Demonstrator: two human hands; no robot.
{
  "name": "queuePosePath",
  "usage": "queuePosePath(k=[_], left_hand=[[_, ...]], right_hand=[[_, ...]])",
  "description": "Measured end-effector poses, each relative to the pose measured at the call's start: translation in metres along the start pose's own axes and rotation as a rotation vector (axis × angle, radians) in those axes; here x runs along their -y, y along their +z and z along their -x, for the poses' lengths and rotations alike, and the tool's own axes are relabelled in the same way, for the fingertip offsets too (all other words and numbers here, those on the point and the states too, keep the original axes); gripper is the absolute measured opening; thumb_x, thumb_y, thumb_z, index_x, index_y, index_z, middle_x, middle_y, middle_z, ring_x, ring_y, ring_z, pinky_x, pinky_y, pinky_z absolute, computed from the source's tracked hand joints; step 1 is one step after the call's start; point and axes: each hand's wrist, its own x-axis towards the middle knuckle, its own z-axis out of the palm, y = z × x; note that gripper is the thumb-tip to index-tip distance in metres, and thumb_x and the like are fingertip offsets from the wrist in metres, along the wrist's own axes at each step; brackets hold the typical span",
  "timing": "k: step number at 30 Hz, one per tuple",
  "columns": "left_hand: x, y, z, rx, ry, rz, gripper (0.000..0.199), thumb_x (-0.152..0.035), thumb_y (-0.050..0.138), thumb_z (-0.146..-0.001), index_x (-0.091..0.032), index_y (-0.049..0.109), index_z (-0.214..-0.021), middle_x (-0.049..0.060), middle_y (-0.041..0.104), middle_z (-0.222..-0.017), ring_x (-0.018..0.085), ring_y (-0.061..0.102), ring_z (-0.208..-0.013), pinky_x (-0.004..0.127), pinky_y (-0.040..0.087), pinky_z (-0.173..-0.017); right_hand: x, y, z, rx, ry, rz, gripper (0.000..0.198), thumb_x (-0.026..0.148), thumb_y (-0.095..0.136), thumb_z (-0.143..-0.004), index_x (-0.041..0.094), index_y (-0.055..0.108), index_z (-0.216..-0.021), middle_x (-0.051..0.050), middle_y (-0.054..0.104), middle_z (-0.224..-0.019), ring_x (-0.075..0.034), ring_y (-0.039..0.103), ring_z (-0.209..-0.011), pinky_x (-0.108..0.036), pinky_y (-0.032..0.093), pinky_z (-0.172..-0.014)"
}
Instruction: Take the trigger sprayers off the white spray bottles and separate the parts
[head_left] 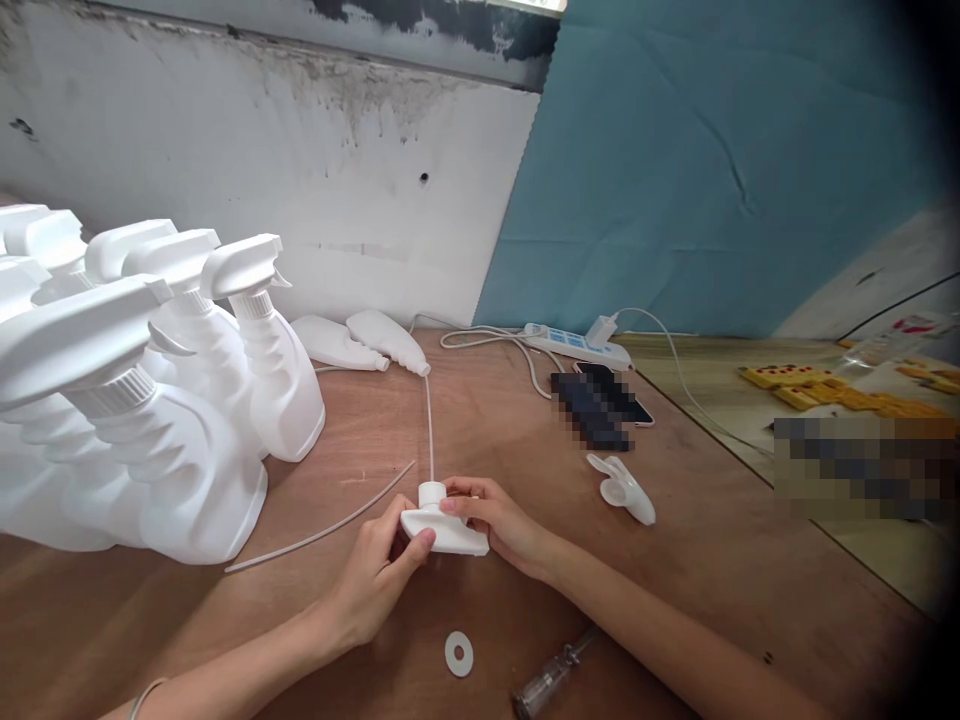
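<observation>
Both hands grip a white trigger spray head (450,535), turned so its collar and thin dip tube (430,430) point away from me. My left hand (382,560) pinches the body on the left, thumb on top. My right hand (499,520) has its fingers round the collar and the right side. A loose white tube (330,532) lies left of my left hand. Nearer to me are a white ring washer (459,654) and a screwdriver with a clear handle (551,682), its shaft partly under my right forearm.
Several white spray bottles (277,390) stand at the left. Two white bottles (386,340) lie by the wall. Another white sprayer part (624,490) lies at the right. Behind it are a phone (637,408), a blurred dark object (592,412) and a power strip (577,346) with cables.
</observation>
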Motion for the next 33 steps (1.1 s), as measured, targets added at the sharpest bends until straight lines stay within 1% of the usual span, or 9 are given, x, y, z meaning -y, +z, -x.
queuePosePath(k=[3, 5, 9, 13, 17, 20, 23, 28, 33], left_hand=[[-0.002, 0.000, 0.000, 0.015, 0.012, 0.003, 0.029, -0.044, 0.038, -0.087, -0.017, 0.047, -0.082, 0.000, 0.054, -0.069, 0.014, 0.048, -0.065, 0.024, 0.034, -0.061], [-0.003, 0.000, 0.000, 0.025, 0.004, 0.004, 0.029, -0.042, 0.039, -0.088, -0.017, 0.047, -0.096, 0.000, 0.057, -0.072, 0.014, 0.049, -0.066, 0.024, 0.035, -0.061], [0.000, 0.002, 0.000, 0.004, -0.032, -0.002, 0.041, -0.036, 0.039, -0.087, -0.016, 0.030, -0.122, -0.001, 0.057, -0.075, 0.014, 0.047, -0.063, 0.024, 0.036, -0.061], [0.001, 0.004, 0.001, 0.018, -0.033, -0.046, 0.028, -0.028, 0.042, -0.085, -0.016, 0.037, -0.110, 0.000, 0.057, -0.074, 0.013, 0.048, -0.064, 0.024, 0.037, -0.060], [0.002, 0.004, 0.001, 0.024, -0.019, -0.071, 0.017, -0.022, 0.043, -0.083, -0.017, 0.041, -0.099, 0.000, 0.057, -0.073, 0.013, 0.049, -0.064, 0.023, 0.037, -0.059], [0.003, 0.004, 0.000, 0.034, 0.000, -0.078, 0.013, -0.018, 0.043, -0.081, -0.017, 0.043, -0.094, 0.000, 0.056, -0.072, 0.013, 0.050, -0.065, 0.023, 0.037, -0.059], [0.003, 0.004, -0.001, 0.031, 0.017, -0.099, 0.011, -0.015, 0.042, -0.079, -0.017, 0.046, -0.090, 0.000, 0.056, -0.072, 0.012, 0.050, -0.064, 0.022, 0.037, -0.059], [0.001, 0.003, -0.002, 0.035, 0.025, -0.129, 0.010, -0.012, 0.042, -0.077, -0.017, 0.049, -0.083, 0.000, 0.056, -0.072, 0.012, 0.049, -0.064, 0.022, 0.037, -0.058], [0.003, 0.003, 0.000, 0.036, 0.041, -0.135, 0.011, -0.011, 0.042, -0.076, -0.017, 0.049, -0.081, 0.000, 0.056, -0.072, 0.012, 0.049, -0.064, 0.021, 0.037, -0.057]], right_hand=[[0.002, -0.003, -0.001, -0.053, 0.000, -0.027, 0.031, 0.033, 0.073, -0.062, 0.013, 0.065, -0.085, -0.001, 0.061, -0.071, -0.009, 0.053, -0.059, -0.018, 0.038, -0.053], [0.003, -0.006, -0.003, -0.156, -0.002, -0.075, 0.033, 0.030, 0.075, -0.060, 0.014, 0.064, -0.087, -0.002, 0.063, -0.076, -0.009, 0.055, -0.062, -0.019, 0.042, -0.055], [0.015, -0.018, -0.011, -0.333, -0.010, -0.184, 0.023, 0.028, 0.072, -0.064, 0.013, 0.063, -0.079, -0.003, 0.061, -0.074, -0.008, 0.054, -0.060, -0.018, 0.044, -0.052], [0.034, -0.033, -0.030, -0.382, -0.066, -0.172, 0.015, 0.023, 0.068, -0.067, 0.013, 0.063, -0.077, -0.003, 0.062, -0.074, -0.006, 0.052, -0.057, -0.016, 0.042, -0.049], [0.046, -0.046, -0.066, -0.495, -0.171, -0.076, 0.018, 0.012, 0.072, -0.056, 0.013, 0.060, -0.070, -0.002, 0.061, -0.072, -0.008, 0.052, -0.059, -0.017, 0.040, -0.049], [0.051, -0.051, -0.098, -0.629, -0.294, 0.009, 0.030, 0.009, 0.074, -0.047, 0.015, 0.058, -0.072, 0.002, 0.060, -0.071, -0.011, 0.053, -0.066, -0.020, 0.041, -0.057], [0.053, -0.050, -0.127, -0.690, -0.401, 0.044, 0.035, 0.008, 0.072, -0.044, 0.016, 0.058, -0.075, 0.003, 0.059, -0.076, -0.013, 0.055, -0.077, -0.022, 0.043, -0.069], [0.049, -0.037, -0.158, -0.690, -0.420, -0.080, 0.031, 0.015, 0.063, -0.057, 0.021, 0.051, -0.086, 0.004, 0.057, -0.079, -0.013, 0.058, -0.077, -0.024, 0.048, -0.067], [0.049, -0.017, -0.171, -0.664, -0.333, -0.265, 0.014, 0.017, 0.052, -0.070, 0.021, 0.042, -0.079, 0.003, 0.058, -0.075, -0.011, 0.060, -0.064, -0.026, 0.053, -0.059]])
